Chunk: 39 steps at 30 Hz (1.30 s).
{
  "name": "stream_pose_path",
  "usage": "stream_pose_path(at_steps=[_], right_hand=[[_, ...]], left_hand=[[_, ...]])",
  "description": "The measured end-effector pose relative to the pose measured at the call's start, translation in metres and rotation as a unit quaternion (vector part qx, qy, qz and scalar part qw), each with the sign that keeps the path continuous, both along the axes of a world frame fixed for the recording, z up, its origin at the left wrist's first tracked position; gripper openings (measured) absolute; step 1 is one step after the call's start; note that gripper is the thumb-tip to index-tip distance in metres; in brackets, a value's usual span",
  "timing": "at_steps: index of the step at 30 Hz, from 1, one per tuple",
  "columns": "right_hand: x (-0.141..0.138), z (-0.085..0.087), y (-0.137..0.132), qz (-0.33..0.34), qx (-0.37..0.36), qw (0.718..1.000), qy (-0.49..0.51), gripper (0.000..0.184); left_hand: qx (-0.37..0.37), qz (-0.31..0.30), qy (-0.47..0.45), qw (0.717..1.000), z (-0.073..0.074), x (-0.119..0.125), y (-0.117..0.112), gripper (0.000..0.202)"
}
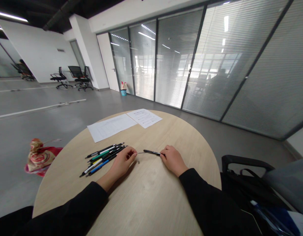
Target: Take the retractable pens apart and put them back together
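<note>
My right hand is closed on a black pen, which points left just above the round table. My left hand pinches the end of a thin, dark, stick-like piece. This piece runs across to the pen's left end; whether it is a refill or a string is too small to tell. A small dark bit lies on the table between my hands. Beside my left hand is a loose pile of several pens in black, green, white and blue, partly covered by that hand.
Two printed paper sheets lie on the far side of the round wooden table, a wide one and a smaller one. A chair with a black armrest stands at the right. A red patterned bundle is at the left.
</note>
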State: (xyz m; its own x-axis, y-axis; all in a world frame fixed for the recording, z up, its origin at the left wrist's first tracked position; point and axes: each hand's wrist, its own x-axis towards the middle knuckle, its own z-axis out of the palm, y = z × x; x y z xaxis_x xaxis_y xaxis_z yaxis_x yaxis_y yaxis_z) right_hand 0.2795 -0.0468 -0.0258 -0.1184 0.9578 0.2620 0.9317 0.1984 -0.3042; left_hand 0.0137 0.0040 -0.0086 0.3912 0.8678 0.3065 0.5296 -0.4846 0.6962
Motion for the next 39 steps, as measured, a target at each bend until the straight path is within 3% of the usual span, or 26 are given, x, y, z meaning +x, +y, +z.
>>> stream_pose_path(at_steps=[10, 19, 30, 39], right_hand=[[0.0, 0.002, 0.0, 0.0, 0.003, 0.999, 0.038, 0.015], [-0.006, 0.004, -0.003, 0.077, 0.069, 0.985, 0.136, 0.007], [-0.007, 0.001, -0.002, 0.107, 0.072, 0.981, 0.145, 0.013], [-0.006, -0.001, -0.001, 0.083, 0.069, 0.988, 0.113, 0.014]], left_hand=[[0.002, -0.011, 0.005, 1.0, -0.001, 0.0, 0.0, 0.023], [0.007, -0.027, 0.023, 0.999, 0.004, 0.004, -0.006, 0.023], [0.009, -0.045, 0.022, 0.999, 0.006, 0.006, -0.009, 0.022], [0.024, 0.018, 0.039, 0.999, 0.0, 0.0, 0.0, 0.02]])
